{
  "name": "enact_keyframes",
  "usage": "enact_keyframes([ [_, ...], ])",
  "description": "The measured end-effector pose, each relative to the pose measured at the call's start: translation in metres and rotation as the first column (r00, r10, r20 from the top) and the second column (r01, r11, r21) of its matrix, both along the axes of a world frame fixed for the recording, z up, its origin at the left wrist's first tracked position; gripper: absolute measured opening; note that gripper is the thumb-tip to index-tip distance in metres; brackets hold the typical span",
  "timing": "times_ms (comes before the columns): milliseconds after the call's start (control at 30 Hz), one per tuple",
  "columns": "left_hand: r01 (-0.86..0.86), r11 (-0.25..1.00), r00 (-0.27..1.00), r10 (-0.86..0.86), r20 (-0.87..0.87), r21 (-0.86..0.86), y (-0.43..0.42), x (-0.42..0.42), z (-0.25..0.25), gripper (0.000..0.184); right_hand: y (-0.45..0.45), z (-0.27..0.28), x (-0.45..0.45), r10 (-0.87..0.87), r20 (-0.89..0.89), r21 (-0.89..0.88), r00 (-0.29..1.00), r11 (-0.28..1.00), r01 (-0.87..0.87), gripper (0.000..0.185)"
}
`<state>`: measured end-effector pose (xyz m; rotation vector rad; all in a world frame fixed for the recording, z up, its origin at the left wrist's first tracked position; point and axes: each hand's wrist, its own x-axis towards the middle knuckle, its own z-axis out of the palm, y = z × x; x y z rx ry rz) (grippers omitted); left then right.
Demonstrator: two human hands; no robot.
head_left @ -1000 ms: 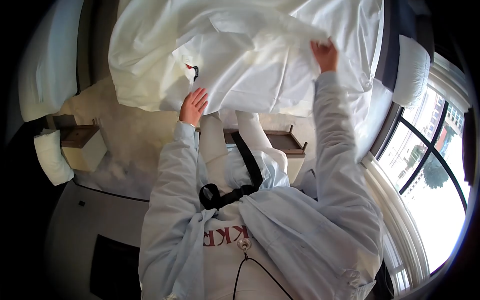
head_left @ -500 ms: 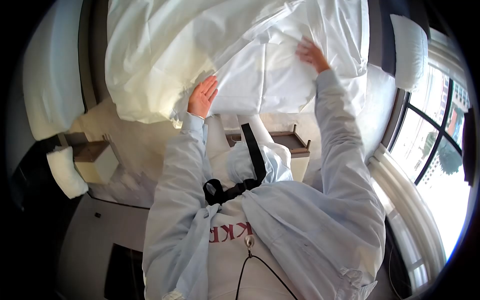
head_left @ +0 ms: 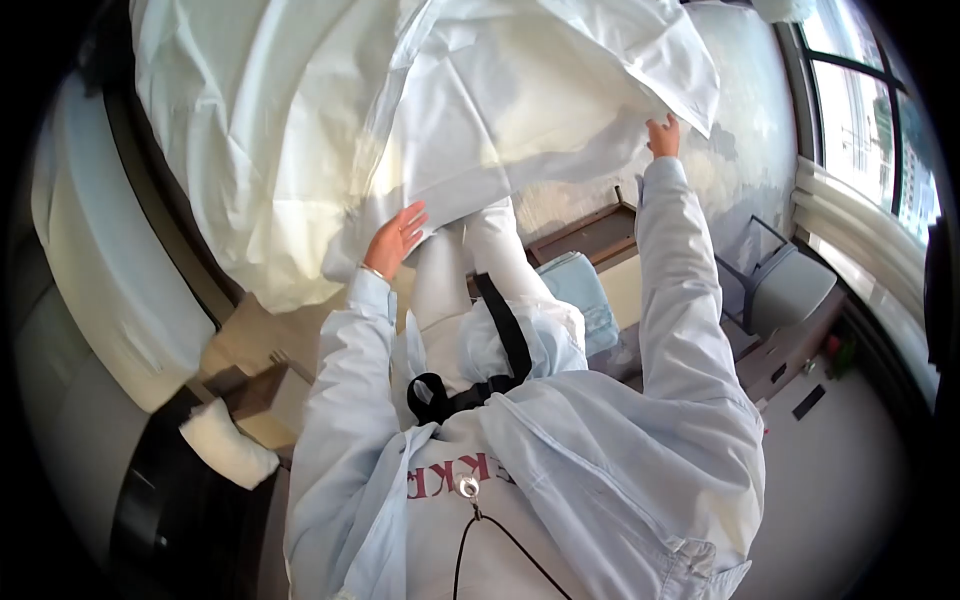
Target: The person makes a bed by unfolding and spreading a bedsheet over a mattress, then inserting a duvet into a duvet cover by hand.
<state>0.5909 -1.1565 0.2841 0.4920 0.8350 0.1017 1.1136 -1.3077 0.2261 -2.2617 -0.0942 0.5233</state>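
Note:
A large white bed cover (head_left: pixel 290 110) spreads over the bed in front of me, creased and with its near edge raised in a billow. My left hand (head_left: pixel 397 240) rests against that near edge on the left, its fingers outstretched and apart. At the right end of the edge, my right hand (head_left: pixel 662 137) has its fingers bent around the cloth, pinching it. A pointed corner of the cover hangs just above and right of this hand. Whatever lies under the cover is hidden.
Behind my legs stands a brown-topped bench or table (head_left: pixel 585 238) with folded light-blue cloth (head_left: pixel 580 300). A grey chair (head_left: pixel 790 290) is near the window (head_left: pixel 860 110). Left are another white-covered bed (head_left: pixel 120 270), a small cabinet (head_left: pixel 270 405) and a white pillow (head_left: pixel 228 445).
The cover's near edge has risen and billowed. My right hand has come down toward me and closed on the edge; my left hand stays open, slightly lower. The view has turned.

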Motion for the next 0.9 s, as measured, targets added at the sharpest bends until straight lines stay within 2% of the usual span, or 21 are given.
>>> enact_keyframes([
  [33, 0.024, 1.0, 1.0, -0.024, 0.008, 0.011, 0.0, 0.001, 0.009, 0.052, -0.015, -0.015, -0.008, 0.186, 0.219, -0.083, 0.958, 0.982, -0.172, 0.065],
  [67, -0.005, 1.0, 0.998, 0.005, 0.066, 0.013, -0.005, 0.0, 0.021, 0.052, -0.034, -0.026, -0.015, 0.231, 0.095, -0.053, 0.968, 0.973, -0.226, 0.061],
  [100, -0.02, 1.0, 0.989, 0.016, 0.147, 0.024, -0.002, 0.007, 0.03, 0.052, -0.039, -0.009, -0.04, 0.263, -0.002, -0.006, 0.965, 0.965, -0.263, 0.058],
  [133, 0.018, 0.999, 0.984, -0.026, 0.177, 0.048, 0.0, 0.016, 0.041, 0.052, -0.039, 0.02, -0.06, 0.214, -0.393, 0.182, 0.894, 0.971, -0.153, 0.052],
  [167, 0.043, 0.997, 0.976, -0.055, 0.212, 0.062, 0.0, 0.026, 0.055, 0.051, -0.055, 0.021, -0.073, 0.232, -0.616, 0.365, 0.753, 0.931, 0.012, 0.047],
  [200, 0.064, 0.994, 0.965, -0.085, 0.249, 0.091, 0.005, 0.041, 0.071, 0.05, -0.049, 0.051, -0.096, 0.287, -0.661, 0.406, 0.694, 0.914, 0.009, 0.047],
  [233, 0.094, 0.988, 0.958, -0.123, 0.26, 0.119, 0.007, 0.055, 0.089, 0.05, -0.057, 0.06, -0.106, 0.483, -0.58, 0.484, 0.657, 0.852, -0.199, 0.042],
  [267, 0.124, 0.981, 0.949, -0.16, 0.27, 0.147, 0.008, 0.071, 0.105, 0.049, -0.055, 0.091, -0.12, 0.487, -0.575, 0.432, 0.657, 0.863, -0.262, 0.047],
  [333, 0.205, 0.952, 0.928, -0.263, 0.265, 0.228, 0.014, 0.101, 0.126, 0.048, -0.058, 0.133, -0.136, 0.652, -0.328, 0.327, 0.683, 0.757, -0.566, 0.055],
  [400, 0.179, 0.983, 0.957, -0.183, 0.223, 0.039, 0.022, 0.135, 0.119, 0.045, -0.069, 0.178, -0.126, 0.697, -0.266, 0.218, 0.666, 0.717, -0.663, 0.06],
  [467, 0.088, 0.996, 0.976, -0.087, 0.201, 0.001, 0.025, 0.168, 0.1, 0.042, -0.086, 0.229, -0.105, 0.673, -0.215, 0.201, 0.707, 0.739, -0.643, 0.057],
  [533, 0.129, 0.991, 0.979, -0.131, 0.156, 0.02, 0.016, 0.215, 0.105, 0.037, -0.114, 0.259, -0.068, 0.589, -0.124, 0.377, 0.799, 0.772, -0.511, 0.051],
  [633, 0.179, 0.983, 0.947, -0.185, 0.262, 0.047, 0.002, 0.29, 0.096, 0.032, -0.164, 0.28, -0.015, 0.459, -0.003, 0.482, 0.888, 0.779, -0.401, 0.048],
  [700, 0.057, 0.988, 0.945, -0.007, 0.328, -0.142, -0.024, 0.336, 0.085, 0.028, -0.204, 0.283, 0.012, 0.3, 0.014, 0.482, 0.954, 0.833, -0.27, 0.041],
  [733, -0.073, 0.962, 0.958, 0.141, 0.251, -0.264, -0.046, 0.368, 0.096, 0.025, -0.223, 0.286, 0.023, 0.285, 0.004, 0.496, 0.959, 0.832, -0.249, 0.041],
  [800, -0.002, 0.924, 0.917, 0.154, 0.367, -0.382, -0.08, 0.431, 0.108, 0.025, -0.251, 0.288, 0.045, 0.198, 0.014, 0.514, 0.98, 0.839, -0.177, 0.037],
  [833, 0.114, 0.919, 0.917, 0.048, 0.395, -0.377, -0.101, 0.458, 0.122, 0.026, -0.263, 0.282, 0.051, 0.139, 0.015, 0.567, 0.99, 0.815, -0.123, 0.033],
  [867, 0.219, 0.869, 0.925, -0.04, 0.378, -0.444, -0.12, 0.482, 0.147, 0.031, -0.272, 0.277, 0.051, 0.139, 0.008, 0.563, 0.99, 0.818, -0.119, 0.033],
  [900, 0.339, 0.845, 0.89, -0.145, 0.433, -0.413, -0.122, 0.498, 0.156, 0.034, -0.273, 0.27, 0.05, 0.115, -0.1, 0.602, 0.988, 0.798, -0.032, 0.033],
])
